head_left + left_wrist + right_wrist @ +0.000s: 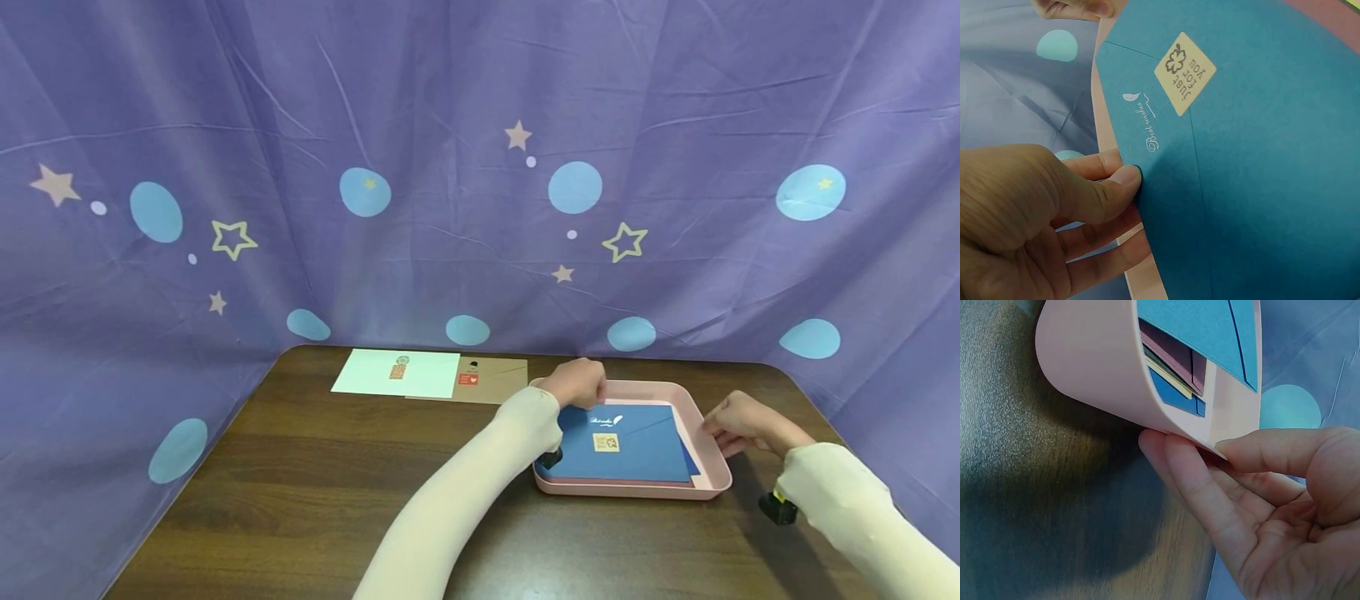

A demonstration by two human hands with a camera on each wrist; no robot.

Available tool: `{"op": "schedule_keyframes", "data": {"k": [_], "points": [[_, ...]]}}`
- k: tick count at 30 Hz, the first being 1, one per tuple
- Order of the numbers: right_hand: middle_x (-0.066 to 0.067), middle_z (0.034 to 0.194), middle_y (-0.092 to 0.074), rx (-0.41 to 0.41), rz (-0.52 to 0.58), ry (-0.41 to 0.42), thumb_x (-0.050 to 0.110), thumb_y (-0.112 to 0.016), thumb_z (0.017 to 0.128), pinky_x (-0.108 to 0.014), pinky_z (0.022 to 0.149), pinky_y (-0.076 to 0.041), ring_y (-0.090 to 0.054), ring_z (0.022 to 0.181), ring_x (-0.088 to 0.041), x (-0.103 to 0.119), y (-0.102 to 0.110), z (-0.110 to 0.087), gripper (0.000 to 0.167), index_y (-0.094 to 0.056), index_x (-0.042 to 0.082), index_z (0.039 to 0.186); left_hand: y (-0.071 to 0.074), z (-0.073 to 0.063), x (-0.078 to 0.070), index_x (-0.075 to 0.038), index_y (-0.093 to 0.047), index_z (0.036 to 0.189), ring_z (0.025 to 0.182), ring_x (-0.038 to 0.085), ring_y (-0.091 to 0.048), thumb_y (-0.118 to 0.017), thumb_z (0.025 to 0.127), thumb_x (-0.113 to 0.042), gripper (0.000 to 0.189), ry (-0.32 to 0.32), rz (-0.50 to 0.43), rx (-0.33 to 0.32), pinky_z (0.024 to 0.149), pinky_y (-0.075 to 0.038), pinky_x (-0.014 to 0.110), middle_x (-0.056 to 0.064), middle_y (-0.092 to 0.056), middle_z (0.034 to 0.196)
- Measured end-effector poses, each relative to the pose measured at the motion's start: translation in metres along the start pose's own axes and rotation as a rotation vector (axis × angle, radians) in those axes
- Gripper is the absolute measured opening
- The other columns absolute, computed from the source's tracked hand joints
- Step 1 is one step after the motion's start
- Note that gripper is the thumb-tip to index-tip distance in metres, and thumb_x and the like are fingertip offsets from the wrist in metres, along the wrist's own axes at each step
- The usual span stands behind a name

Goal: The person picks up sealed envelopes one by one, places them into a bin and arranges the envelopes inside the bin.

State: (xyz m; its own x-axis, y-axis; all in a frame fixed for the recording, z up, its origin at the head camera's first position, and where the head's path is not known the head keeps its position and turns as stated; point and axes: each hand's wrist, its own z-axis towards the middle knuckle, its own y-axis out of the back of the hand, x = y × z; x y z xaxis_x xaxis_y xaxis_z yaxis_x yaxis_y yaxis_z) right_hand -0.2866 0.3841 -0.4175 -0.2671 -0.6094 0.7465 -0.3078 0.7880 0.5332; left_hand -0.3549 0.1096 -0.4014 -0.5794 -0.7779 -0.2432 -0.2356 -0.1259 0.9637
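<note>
A blue envelope [645, 442] with a "Just for you" sticker and white "Best wishes" lettering is on top of a stack in the pink tray [637, 492]. My left hand [576, 383] pinches its far edge; in the left wrist view the thumb [1119, 187] lies on its face and the other fingers go behind. My right hand [750, 421] grips the tray's right rim between thumb and fingers. Beneath the blue envelope, the right wrist view has a maroon envelope [1175, 356], a yellowish one and a darker blue envelope [1179, 394].
Left of the tray, at the back of the wooden table [360, 483], a white envelope [423, 373] partly covers a brown envelope [495, 379] with a red label. A purple patterned curtain [465, 167] hangs right behind the table.
</note>
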Motion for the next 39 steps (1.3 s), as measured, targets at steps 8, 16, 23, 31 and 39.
{"op": "schedule_keyframes", "data": {"k": [8,16,23,31,39], "points": [[-0.010,0.075,-0.071,-0.008,-0.020,-0.016,-0.001,-0.057,0.090,-0.037,0.064,-0.062,-0.068,0.068,-0.017,-0.001,0.000,0.002,0.035,-0.057,-0.030,0.111,-0.009,0.001,0.003,-0.014,-0.077,0.081,0.073,0.010,-0.051,-0.069,0.088,0.002,0.020,-0.001,-0.012,0.014,0.060,-0.043,0.021,-0.006,-0.065,0.081],[-0.010,0.076,-0.070,-0.016,-0.034,-0.015,-0.001,-0.056,0.091,-0.038,0.065,-0.063,-0.068,0.070,-0.017,-0.001,0.000,0.003,0.037,-0.057,-0.030,0.112,-0.017,0.001,0.004,-0.013,-0.070,0.075,0.063,0.010,-0.044,-0.064,0.092,0.001,0.023,0.027,-0.075,0.060,0.052,-0.035,0.021,-0.003,-0.053,0.071],[-0.011,0.076,-0.070,0.015,-0.005,-0.001,0.001,-0.058,0.087,-0.038,0.065,-0.062,-0.068,0.069,-0.017,-0.005,0.003,0.005,0.037,-0.059,-0.028,0.109,-0.019,-0.001,0.002,-0.012,-0.074,0.081,0.068,0.011,-0.051,-0.066,0.091,0.001,0.018,0.049,-0.083,0.047,0.056,-0.040,0.021,-0.002,-0.061,0.079],[-0.011,0.077,-0.070,-0.011,-0.010,-0.013,0.000,-0.058,0.088,-0.038,0.065,-0.063,-0.068,0.070,-0.017,-0.002,0.001,0.003,0.037,-0.058,-0.029,0.111,-0.023,0.002,0.002,-0.016,-0.065,0.072,0.067,0.010,-0.050,-0.067,0.091,0.000,0.025,0.043,-0.031,0.022,0.057,-0.040,0.021,-0.004,-0.059,0.076],[-0.008,0.072,-0.069,-0.029,-0.021,-0.023,0.000,-0.058,0.089,-0.036,0.064,-0.062,-0.067,0.066,-0.015,0.001,-0.001,0.000,0.033,-0.061,-0.027,0.108,-0.026,0.005,0.003,-0.016,-0.060,0.065,0.063,0.010,-0.047,-0.067,0.090,0.000,0.030,0.055,-0.031,0.022,0.053,-0.037,0.021,-0.004,-0.055,0.070]]}}
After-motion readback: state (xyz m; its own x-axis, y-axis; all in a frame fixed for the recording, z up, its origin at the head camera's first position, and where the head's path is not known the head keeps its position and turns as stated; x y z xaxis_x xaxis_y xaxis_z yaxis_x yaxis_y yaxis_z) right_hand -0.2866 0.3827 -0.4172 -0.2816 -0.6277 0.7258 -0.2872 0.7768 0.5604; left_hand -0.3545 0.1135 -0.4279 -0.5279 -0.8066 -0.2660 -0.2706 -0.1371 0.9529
